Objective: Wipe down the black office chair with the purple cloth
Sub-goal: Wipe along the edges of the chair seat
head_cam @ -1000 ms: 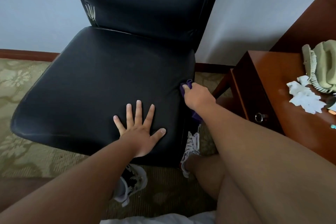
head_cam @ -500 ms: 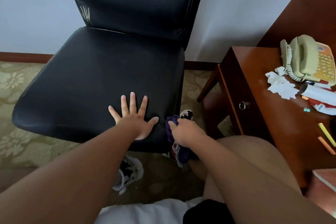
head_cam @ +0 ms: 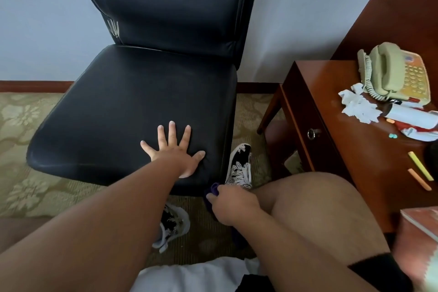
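At the front corner of the black leather chair (head_cam: 130, 102), the right hand (head_cam: 233, 206), its grip clamped on the crumpled purple cloth (head_cam: 213, 189), has come down off the side edge, which looks done; the left hand (head_cam: 175, 156) lies splayed flat.

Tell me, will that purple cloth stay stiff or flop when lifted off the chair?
Probably floppy: the purple cloth bunches into soft folds where the right hand grips it, and a tail seems to droop below the fist. Likely light too, since one hand alone holds it.

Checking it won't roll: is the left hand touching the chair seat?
Touching. Head view shows the left hand flat, fingers spread, on the chair seat.
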A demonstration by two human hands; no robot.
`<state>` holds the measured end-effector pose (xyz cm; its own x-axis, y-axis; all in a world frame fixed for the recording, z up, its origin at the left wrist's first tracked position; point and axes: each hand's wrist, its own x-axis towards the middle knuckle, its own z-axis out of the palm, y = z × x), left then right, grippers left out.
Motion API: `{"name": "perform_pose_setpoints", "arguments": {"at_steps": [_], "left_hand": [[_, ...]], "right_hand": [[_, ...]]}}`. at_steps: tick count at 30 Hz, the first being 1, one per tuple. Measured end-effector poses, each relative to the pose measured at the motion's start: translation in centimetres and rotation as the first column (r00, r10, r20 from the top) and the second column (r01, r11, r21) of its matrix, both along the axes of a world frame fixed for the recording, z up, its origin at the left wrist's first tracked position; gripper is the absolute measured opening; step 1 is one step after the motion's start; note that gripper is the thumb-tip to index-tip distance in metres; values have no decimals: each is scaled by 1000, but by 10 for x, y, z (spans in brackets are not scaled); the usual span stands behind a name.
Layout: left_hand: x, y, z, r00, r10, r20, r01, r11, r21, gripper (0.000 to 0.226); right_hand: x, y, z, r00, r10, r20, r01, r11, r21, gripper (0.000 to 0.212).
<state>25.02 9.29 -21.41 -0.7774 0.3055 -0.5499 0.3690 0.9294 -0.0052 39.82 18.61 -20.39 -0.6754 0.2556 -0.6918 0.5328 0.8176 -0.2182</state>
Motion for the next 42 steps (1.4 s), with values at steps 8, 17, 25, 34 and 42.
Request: {"name": "perform_pose_setpoints", "arguments": {"at_steps": [8, 17, 25, 34, 42], "left_hand": [[1, 24, -4, 998, 56, 11, -56, 997, 59, 84], [1, 64, -9, 987, 162, 12, -162, 984, 78, 83], [-16, 72, 18, 991, 111, 78, -121, 983, 141, 68], [-52, -41, 31, 993, 89, -71, -74, 978, 195, 61], [-54, -71, 11, 989, 110, -98, -97, 987, 128, 65]], "right_hand": [[-43, 75, 10, 851, -454, -263, 463, 886, -32, 46], [-38, 70, -8, 943, -307, -131, 319, 944, 83, 36], [-34, 25, -27, 890, -436, -134, 420, 898, -131, 41], [-63, 90, 11, 505, -710, -492, 734, 653, -189, 44], [-62, 28, -32, 466, -690, -553, 690, 675, -261, 34]]}}
